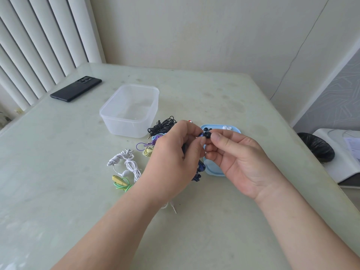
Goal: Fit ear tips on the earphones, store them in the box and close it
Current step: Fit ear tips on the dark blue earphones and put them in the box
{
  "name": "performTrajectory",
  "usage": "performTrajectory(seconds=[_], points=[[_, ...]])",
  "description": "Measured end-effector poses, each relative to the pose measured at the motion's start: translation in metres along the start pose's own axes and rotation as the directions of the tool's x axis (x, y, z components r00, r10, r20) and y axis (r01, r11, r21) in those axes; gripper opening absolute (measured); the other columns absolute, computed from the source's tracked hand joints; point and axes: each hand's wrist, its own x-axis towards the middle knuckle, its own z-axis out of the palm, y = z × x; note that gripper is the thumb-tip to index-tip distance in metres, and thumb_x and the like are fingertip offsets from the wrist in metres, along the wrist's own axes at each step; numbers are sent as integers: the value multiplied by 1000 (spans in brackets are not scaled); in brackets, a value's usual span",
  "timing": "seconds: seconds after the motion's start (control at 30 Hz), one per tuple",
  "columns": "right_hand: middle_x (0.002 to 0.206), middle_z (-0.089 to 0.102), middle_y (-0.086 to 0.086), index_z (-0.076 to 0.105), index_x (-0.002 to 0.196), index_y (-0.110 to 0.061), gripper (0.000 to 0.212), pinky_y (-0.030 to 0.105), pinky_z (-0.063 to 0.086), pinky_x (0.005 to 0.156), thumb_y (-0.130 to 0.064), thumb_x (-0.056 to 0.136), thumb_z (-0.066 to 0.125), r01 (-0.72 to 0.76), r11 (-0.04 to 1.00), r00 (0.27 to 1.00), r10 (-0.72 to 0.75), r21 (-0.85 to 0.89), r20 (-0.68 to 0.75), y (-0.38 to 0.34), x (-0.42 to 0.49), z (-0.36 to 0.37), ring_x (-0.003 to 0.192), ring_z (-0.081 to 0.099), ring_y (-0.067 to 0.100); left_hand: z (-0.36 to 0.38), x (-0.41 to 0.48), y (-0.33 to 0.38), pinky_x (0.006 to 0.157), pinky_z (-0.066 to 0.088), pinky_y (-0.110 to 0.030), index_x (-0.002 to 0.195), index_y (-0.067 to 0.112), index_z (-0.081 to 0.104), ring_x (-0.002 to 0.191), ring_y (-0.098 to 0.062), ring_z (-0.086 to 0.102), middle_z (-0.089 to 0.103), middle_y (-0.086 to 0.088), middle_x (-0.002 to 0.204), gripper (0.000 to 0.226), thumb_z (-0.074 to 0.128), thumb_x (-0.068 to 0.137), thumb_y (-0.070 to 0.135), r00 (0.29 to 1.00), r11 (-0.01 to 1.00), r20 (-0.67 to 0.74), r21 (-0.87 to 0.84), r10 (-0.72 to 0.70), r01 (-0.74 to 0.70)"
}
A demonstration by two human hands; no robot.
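Left hand [175, 152] pinches the bud of a blue earphone [200, 135] in curled fingertips, with the earphone's cable hanging below the palm. Right hand [239, 158] pinches a black ear tip [207, 135] between thumb and forefinger, touching the bud. Both are held over a light blue lid [214, 171] on the table [58, 172]. White ear tips [227, 127] sit on the lid's far end. Clear box [128, 110] stands open, just beyond the coiled earphones [132, 166]. A black phone [76, 90] lies far left.
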Motion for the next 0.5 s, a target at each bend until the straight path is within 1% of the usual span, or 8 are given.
performTrajectory(seconds=[0.07,0.13,0.27,0.37,0.5], points=[[81,70,14,74,88,-3,12,26,57,66,-9,78,70,16,1000,1000,-16,-21,-8,1,0,0,71,66,19,0,0,0,63,58,-50,103,16,61,73,-33,69,70,-7,77,4,60,101,19,1000,1000,3,7,9,-9],[81,69,16,74,86,-2,12,26,57,66,-8,77,70,30,999,999,-31,-41,-12,1,1,-1,70,66,20,0,0,0,63,57,-51,103,16,60,72,-34,68,70,-9,77,2,60,102,18,1000,1000,7,8,3,-3],[79,69,15,71,88,0,14,27,56,66,-7,76,70,57,996,998,-57,-74,2,5,1,-1,69,66,22,0,0,-1,64,58,-49,102,13,60,73,-27,70,71,-4,77,0,61,102,12,1000,1000,13,13,0,0],[75,68,14,71,88,-1,14,27,56,64,-7,75,70,79,993,997,-79,-93,-3,8,2,-1,67,65,24,-1,0,-3,65,57,-47,102,12,60,74,-24,71,71,-3,78,1,60,102,12,1000,999,20,47,12,-12],[76,69,14,72,88,-1,17,28,56,65,-9,73,72,132,983,990,-137,-128,-32,10,2,-2,68,65,22,-1,-1,-1,60,56,-47,101,13,58,70,-33,68,69,-10,76,3,59,103,14,999,997,30,77,27,-30]])
